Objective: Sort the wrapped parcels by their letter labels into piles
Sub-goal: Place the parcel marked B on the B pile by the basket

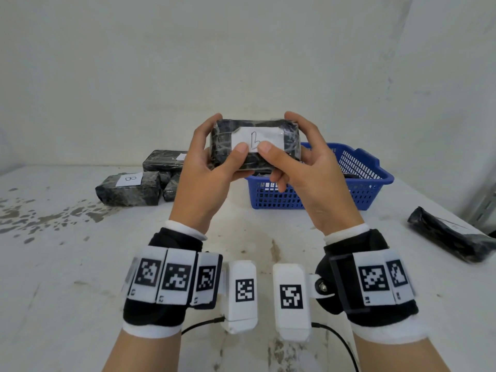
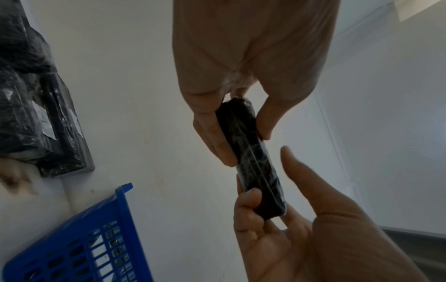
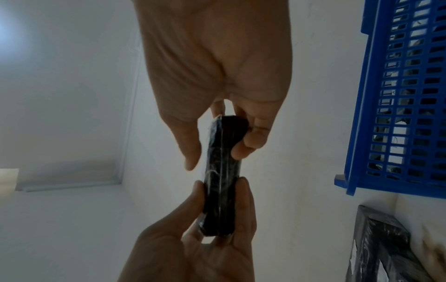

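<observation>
I hold one black wrapped parcel (image 1: 255, 154) up in front of me with both hands. Its white label (image 1: 255, 139) faces me and bears a handwritten letter that looks like an L. My left hand (image 1: 225, 138) grips its left end, thumb on the label's lower edge, and my right hand (image 1: 279, 132) grips its right end the same way. In the left wrist view the parcel (image 2: 253, 162) shows edge-on. In the right wrist view the parcel (image 3: 222, 181) is also seen edge-on.
A pile of wrapped parcels lies at the back left of the white table (image 1: 80, 264), the front one labelled B (image 1: 130, 189). A blue basket (image 1: 362, 183) stands behind my right hand, with dark parcels inside. Another parcel (image 1: 451, 237) lies at the right edge.
</observation>
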Action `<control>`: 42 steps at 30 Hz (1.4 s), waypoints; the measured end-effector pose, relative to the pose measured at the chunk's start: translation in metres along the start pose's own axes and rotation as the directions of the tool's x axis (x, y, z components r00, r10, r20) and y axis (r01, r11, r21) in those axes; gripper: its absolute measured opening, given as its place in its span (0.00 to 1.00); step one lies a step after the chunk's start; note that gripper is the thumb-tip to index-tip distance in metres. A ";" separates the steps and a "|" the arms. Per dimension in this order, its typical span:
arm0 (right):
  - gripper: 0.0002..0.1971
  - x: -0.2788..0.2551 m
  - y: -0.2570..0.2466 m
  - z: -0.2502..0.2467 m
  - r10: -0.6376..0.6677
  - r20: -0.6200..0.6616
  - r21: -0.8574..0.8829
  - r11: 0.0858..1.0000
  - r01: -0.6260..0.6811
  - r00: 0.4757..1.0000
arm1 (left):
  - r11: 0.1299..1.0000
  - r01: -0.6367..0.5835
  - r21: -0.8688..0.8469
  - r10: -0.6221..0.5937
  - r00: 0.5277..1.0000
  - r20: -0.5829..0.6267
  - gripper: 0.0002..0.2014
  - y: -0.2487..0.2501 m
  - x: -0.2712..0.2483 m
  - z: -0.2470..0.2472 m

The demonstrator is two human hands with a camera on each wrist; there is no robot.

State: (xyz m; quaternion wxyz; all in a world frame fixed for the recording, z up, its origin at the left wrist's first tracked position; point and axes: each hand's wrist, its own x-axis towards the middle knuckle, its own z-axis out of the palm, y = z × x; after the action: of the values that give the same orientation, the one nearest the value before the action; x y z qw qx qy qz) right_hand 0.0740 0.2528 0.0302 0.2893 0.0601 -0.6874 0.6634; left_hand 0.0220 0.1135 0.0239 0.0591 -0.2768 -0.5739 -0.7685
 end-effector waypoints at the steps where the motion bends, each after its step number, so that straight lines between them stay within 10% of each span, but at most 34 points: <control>1: 0.31 0.000 0.000 0.000 -0.003 -0.007 0.000 1.000 0.003 1.000 | 1.000 -0.003 0.004 0.003 1.000 0.001 0.26 0.000 0.000 0.000; 22: 0.02 0.001 -0.004 -0.001 0.025 -0.022 0.084 0.996 -0.023 0.999 | 0.999 0.031 0.019 -0.029 0.996 -0.087 0.05 0.008 -0.003 0.003; 37: 0.21 0.000 0.006 0.006 -0.027 0.014 -0.005 1.000 0.027 1.000 | 1.000 -0.008 0.022 0.010 0.996 -0.086 0.10 0.002 -0.003 0.005; 42: 0.10 0.000 0.008 0.009 -0.032 0.061 0.015 0.999 0.031 0.998 | 0.997 0.023 -0.069 -0.031 0.993 -0.118 0.09 0.004 0.001 0.001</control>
State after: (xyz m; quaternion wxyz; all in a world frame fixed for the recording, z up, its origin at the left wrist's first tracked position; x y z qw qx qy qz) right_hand 0.0669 0.2455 0.0236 0.2780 0.0936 -0.6902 0.6615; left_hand 0.0232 0.1136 0.0277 0.0735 -0.2245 -0.5465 -0.8034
